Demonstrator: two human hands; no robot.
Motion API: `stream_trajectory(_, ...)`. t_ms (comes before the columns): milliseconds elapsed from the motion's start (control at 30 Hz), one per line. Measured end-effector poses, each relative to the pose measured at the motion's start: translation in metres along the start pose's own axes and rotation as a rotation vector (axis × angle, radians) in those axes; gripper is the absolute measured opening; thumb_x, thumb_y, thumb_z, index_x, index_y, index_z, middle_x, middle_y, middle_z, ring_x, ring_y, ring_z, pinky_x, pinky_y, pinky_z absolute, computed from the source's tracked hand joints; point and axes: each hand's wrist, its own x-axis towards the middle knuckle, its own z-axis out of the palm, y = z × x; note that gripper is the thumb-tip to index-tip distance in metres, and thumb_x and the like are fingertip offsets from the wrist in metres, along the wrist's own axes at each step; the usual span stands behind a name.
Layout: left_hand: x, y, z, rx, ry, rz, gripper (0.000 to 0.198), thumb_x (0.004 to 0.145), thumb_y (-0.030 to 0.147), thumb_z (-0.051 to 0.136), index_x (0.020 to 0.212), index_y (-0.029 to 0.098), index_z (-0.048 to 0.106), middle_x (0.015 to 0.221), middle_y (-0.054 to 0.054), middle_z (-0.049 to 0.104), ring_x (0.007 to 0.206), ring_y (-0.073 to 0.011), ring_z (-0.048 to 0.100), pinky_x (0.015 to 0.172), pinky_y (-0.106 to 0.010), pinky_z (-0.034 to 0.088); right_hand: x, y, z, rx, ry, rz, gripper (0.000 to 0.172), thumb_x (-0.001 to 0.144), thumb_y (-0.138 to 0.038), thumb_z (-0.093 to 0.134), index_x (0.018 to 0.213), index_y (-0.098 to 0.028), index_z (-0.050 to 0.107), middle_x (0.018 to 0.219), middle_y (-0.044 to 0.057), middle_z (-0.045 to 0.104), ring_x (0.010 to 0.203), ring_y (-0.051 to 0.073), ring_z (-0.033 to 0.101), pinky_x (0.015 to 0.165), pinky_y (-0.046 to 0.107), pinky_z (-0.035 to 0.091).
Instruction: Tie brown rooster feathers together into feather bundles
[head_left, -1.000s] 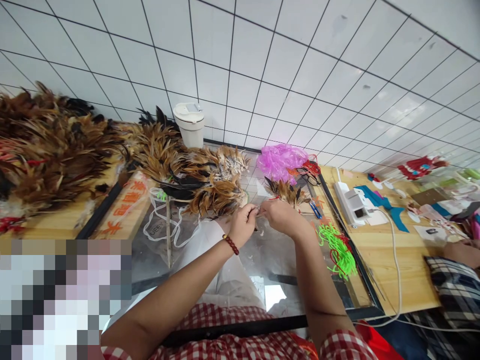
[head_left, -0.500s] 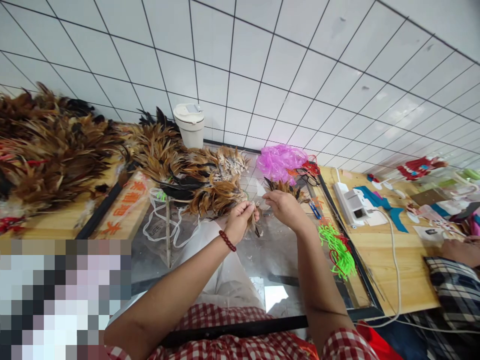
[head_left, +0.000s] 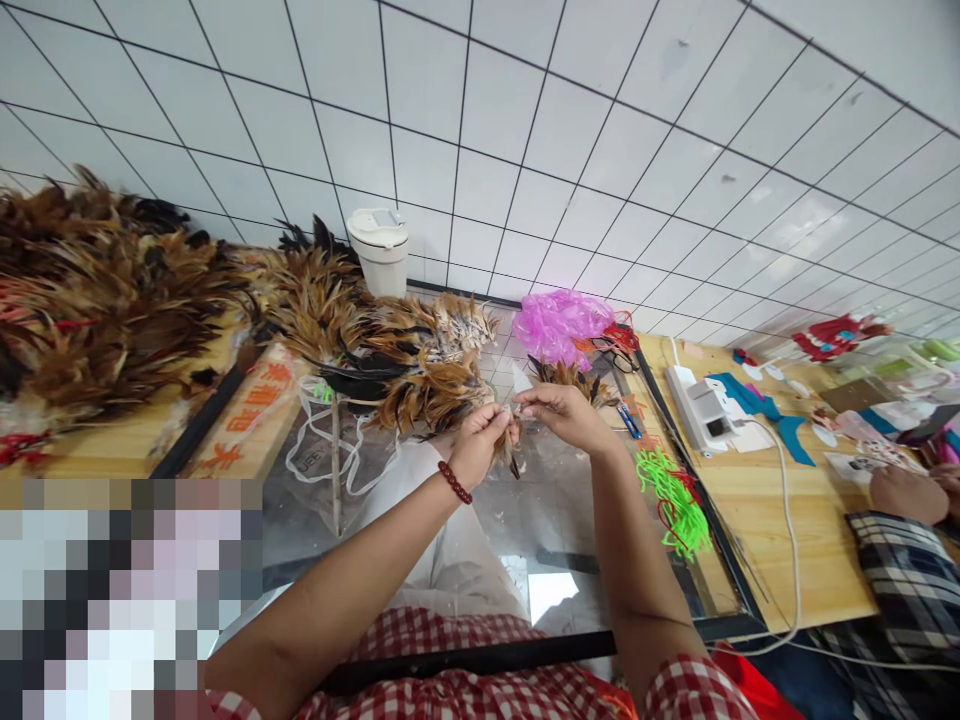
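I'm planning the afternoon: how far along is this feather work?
Seemingly done: one small tuft lies behind the right hand. In hand: the left hand pinches a few feathers while the right hand meets their top. Left: big feather piles and a heap of green cords lie unused, so probably most of it.

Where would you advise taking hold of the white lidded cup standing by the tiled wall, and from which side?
Probably grip the white lidded cup around its body, below the wider lid, coming from the front right: it stands upright, the tiled wall is close behind, and brown feathers crowd its left.
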Motion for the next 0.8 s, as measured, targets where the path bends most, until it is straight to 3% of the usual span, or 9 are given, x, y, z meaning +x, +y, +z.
stream_trajectory(267,0.0001,0.0028,0.0025,0.019,0.018,0.010,0.028,0.072,0.039,0.069,0.069,0.015,0.055,0.058,0.002,0.056,0.054,-0.0080,0.050,0.056,-0.022,0.039,0.0001,0.0006,0.0008,0.018,0.029,0.056,0.018,0.084,-0.025,0.057,0.090,-0.018,0.072,0.086,0.004,0.071,0.081,0.014,0.064,0.077,0.025,0.047)
stream_trajectory(567,-0.0020,0.0049,0.0028,0.060,0.004,0.006,0.029,0.071,0.041,0.070,0.070,0.015,0.057,0.058,0.001,0.057,0.053,-0.0086,0.051,0.054,-0.022,0.040,0.0013,0.0026,0.0025,0.305,0.005,0.277,0.029,0.077,-0.042,0.065,0.080,-0.014,0.072,0.069,0.001,0.066,0.066,0.012,0.060,0.067,0.025,0.048)
stream_trajectory(800,-0.0026,0.0057,0.0040,0.017,-0.012,-0.008,0.028,0.069,0.039,0.072,0.069,0.014,0.058,0.058,0.001,0.059,0.052,-0.0082,0.052,0.054,-0.022,0.040,0.0015,0.0063,0.0020,0.528,-0.106,0.386,0.034,0.072,-0.045,0.071,0.081,-0.012,0.071,0.069,0.002,0.068,0.063,0.011,0.059,0.064,0.024,0.047)
